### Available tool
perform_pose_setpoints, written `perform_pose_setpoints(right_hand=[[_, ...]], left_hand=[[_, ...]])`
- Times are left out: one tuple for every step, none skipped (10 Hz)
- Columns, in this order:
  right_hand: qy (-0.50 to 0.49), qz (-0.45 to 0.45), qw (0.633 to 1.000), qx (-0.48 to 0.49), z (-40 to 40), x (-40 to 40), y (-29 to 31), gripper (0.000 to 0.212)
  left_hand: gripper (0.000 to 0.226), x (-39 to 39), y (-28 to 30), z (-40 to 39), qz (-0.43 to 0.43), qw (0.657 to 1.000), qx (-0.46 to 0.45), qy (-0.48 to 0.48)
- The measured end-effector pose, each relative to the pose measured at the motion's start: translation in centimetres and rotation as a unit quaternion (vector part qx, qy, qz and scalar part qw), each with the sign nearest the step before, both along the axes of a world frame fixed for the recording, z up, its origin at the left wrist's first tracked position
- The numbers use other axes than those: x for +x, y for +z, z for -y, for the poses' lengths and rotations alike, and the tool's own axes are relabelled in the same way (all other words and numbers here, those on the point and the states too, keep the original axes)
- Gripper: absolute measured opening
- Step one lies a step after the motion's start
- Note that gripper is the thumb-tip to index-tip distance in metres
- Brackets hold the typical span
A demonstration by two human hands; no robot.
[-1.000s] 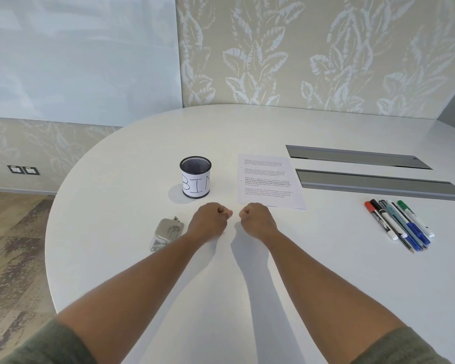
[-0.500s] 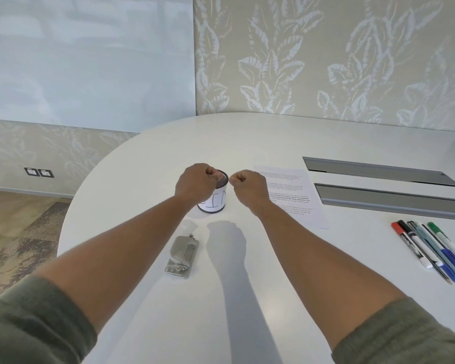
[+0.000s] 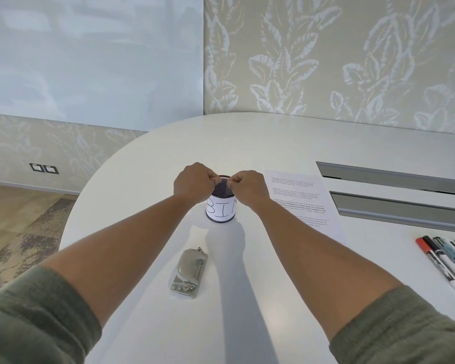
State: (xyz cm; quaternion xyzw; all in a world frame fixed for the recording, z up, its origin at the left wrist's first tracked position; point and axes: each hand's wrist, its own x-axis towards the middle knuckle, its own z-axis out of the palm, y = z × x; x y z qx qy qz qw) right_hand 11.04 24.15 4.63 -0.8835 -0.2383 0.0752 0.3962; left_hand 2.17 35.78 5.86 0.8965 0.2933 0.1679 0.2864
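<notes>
Left hand (image 3: 192, 183), right hand (image 3: 250, 186) moved above cup (image 3: 221, 210).

Black metal-mesh cup (image 3: 222, 189), paper label (image 3: 221, 208)

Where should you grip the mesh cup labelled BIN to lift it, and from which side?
Grip the mesh cup round its white label band, coming level from the person's left. It stands upright with a round wall; the left hand and right hand crowd its open rim, and a printed sheet lies to its right.

Leaf-patterned wall (image 3: 326, 61), pale panel (image 3: 90, 53), white table (image 3: 273, 143), mottled carpet (image 3: 16, 232)
</notes>
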Motion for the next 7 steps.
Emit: perform_pose_setpoints(right_hand=[[-0.003,0.007,1.0,0.005,0.1,-0.2,-0.1,0.009],[0.0,0.007,1.0,0.008,0.2,-0.5,-0.2,0.019],[0.005,0.021,1.0,0.009,0.5,-0.7,-0.2,0.02],[-0.003,0.035,0.999,0.025,0.8,-1.0,0.2,0.016],[-0.009,0.034,0.998,0.052,1.2,-1.2,0.5,0.012],[-0.015,0.026,0.997,0.074,1.7,-1.5,0.7,0.01],[-0.024,0.034,0.995,0.095,2.3,-1.8,1.0,0.015]], left_hand=[[0.012,0.0,-0.2,-0.1,0.001,1.0,0.002,0.006],[0.011,0.1,-0.3,0.1,0.003,1.0,-0.012,0.015],[0.012,0.1,-0.4,0.3,-0.006,1.0,-0.006,0.005],[0.02,-0.1,-0.3,0.5,-0.009,1.0,0.004,0.002],[0.013,-0.4,-0.1,0.5,0.003,1.0,-0.008,0.007],[0.011,-0.9,0.1,0.8,0.016,1.0,-0.013,0.015],[0.017,-1.1,0.5,1.3,0.03,0.999,-0.009,0.024]])
